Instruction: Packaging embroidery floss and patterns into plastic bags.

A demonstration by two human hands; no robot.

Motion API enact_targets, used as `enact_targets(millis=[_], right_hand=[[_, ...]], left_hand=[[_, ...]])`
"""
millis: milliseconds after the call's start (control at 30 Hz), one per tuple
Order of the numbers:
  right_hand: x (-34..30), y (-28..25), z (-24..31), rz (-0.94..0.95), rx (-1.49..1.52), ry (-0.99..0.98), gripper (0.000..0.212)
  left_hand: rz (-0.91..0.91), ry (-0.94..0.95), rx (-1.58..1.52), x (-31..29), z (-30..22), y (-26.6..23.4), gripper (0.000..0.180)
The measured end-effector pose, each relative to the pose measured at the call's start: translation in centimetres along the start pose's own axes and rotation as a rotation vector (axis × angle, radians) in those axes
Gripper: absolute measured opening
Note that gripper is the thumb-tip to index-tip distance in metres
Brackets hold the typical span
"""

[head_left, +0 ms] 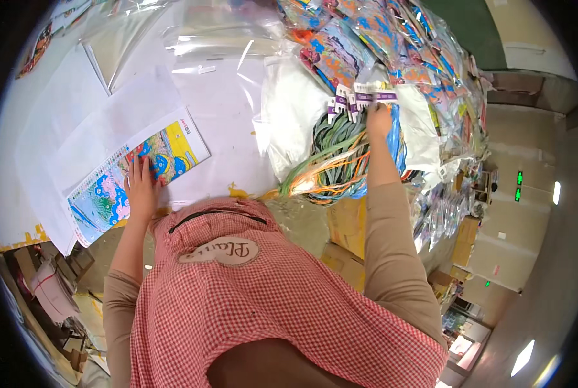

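Note:
My left hand [142, 187] lies flat, fingers stretched out, on a colourful printed pattern sheet [101, 202] near the table's front edge. To the right, a thick bundle of embroidery floss [337, 152] in green, grey, orange, white and blue spreads over white plastic. Its strands hang from several white-and-purple punched thread cards [342, 98] lined up along the far end. My right hand [379, 121] has its fingers closed at the rightmost thread card [386, 97]; the fingertips are partly hidden.
Clear plastic bags [340, 52] with colourful prints are heaped at the far right. White paper sheets [49, 142] lie at the left, and clear plastic film [218, 45] covers the back of the table. A cardboard box [348, 226] stands below the table's edge.

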State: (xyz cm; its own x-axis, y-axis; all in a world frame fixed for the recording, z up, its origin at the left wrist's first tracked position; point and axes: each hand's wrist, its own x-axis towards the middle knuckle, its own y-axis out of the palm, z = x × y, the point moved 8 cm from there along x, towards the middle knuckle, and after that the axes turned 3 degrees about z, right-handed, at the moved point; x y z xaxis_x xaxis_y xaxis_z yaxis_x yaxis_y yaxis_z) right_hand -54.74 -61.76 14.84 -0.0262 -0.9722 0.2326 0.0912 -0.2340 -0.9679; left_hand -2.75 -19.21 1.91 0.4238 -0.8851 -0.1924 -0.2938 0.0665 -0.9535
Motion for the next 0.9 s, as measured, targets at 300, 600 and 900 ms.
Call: enact_targets(millis=[300,600,900], right_hand=[[-14.4,-17.3,6.8,-0.558,1.084,0.231,0.016],[-34.5,-18.5,36.3,0.389,0.951,-1.288,0.046],[-33.6,-19.8,35.8,0.339,0.567,-1.287,0.011]], left_hand=[[-0.082,0.226,-0.538,1.8,-6.0,-4.8,0.060],[0.718,0.018,-1.830,1.0,-15.3,-4.5,0.054],[0.730,0.471,-1.087,1.5,-7.3,-12.1,0.050]])
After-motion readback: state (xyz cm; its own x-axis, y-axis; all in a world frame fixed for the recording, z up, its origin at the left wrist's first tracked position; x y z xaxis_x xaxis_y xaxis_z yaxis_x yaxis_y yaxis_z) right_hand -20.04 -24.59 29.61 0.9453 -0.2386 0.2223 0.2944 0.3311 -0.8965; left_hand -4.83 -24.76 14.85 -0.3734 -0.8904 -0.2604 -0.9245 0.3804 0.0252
